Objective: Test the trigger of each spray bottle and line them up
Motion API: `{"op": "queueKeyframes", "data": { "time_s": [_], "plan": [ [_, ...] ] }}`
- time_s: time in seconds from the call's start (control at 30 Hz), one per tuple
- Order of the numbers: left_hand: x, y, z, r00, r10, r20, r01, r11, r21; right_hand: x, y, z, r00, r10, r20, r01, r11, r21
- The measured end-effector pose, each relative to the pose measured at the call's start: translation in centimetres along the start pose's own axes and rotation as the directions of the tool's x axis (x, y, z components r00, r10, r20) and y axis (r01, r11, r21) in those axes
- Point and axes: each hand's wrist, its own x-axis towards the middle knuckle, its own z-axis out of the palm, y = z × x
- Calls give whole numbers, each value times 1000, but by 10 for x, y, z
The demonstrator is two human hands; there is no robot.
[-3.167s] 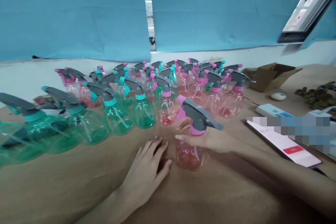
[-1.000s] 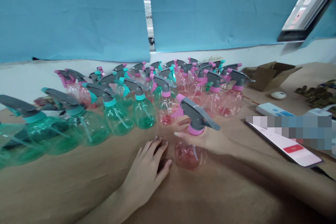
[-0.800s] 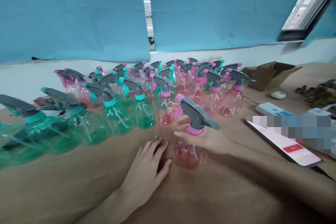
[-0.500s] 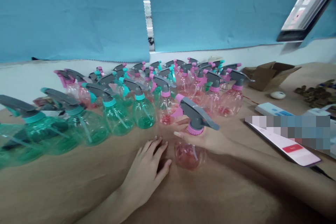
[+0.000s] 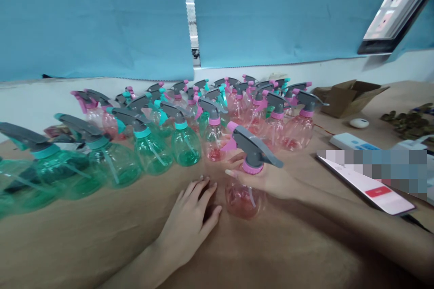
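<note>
A clear pink spray bottle (image 5: 244, 201) with a grey and pink trigger head stands upright on the brown table covering in front of me. My right hand (image 5: 267, 178) is wrapped round its upper body, just under the pink collar. Left of the bottle, my left hand (image 5: 191, 212) lies flat, palm down, with its fingers apart and nothing in it. Just beyond my hands are a green spray bottle (image 5: 186, 146) with a turquoise collar and another pink spray bottle (image 5: 214, 140). Part of the held bottle is hidden behind my right hand.
Several green and pink spray bottles (image 5: 115, 167) fill the left and back of the table. To the right lie a phone (image 5: 359, 180) with a lit screen, a white and blue box-shaped item (image 5: 352, 141), a white oval object (image 5: 359, 123) and an open cardboard box (image 5: 347, 101).
</note>
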Motion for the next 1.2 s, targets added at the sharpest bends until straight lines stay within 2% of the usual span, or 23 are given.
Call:
{"op": "queueKeyframes", "data": {
  "time_s": [0.3, 0.57, 0.8, 0.93, 1.2],
  "plan": [
    [0, 0, 1, 1000, -14, 0, 14, 1000, 1, -3, -3, -1, 998, 46, -53, -47, 999, -17],
    [-1, -1, 1, 1000, -9, -7, 9, 1000, 10, -3, -16, -9, 996, 87, 33, -83, 989, -124],
    [-1, 0, 2, 1000, -10, -15, 10, 1000, 9, -3, -4, -6, 999, 39, 15, -39, 999, -18],
    [0, 1, 1, 1000, -12, -28, 13, 1000, 2, -1, 1, -1, 998, 64, 20, -64, 998, -24],
    [-1, -1, 2, 1000, -7, -20, 7, 1000, 8, -3, -3, 6, 982, 138, -127, -146, 987, -60]
  ]
}}
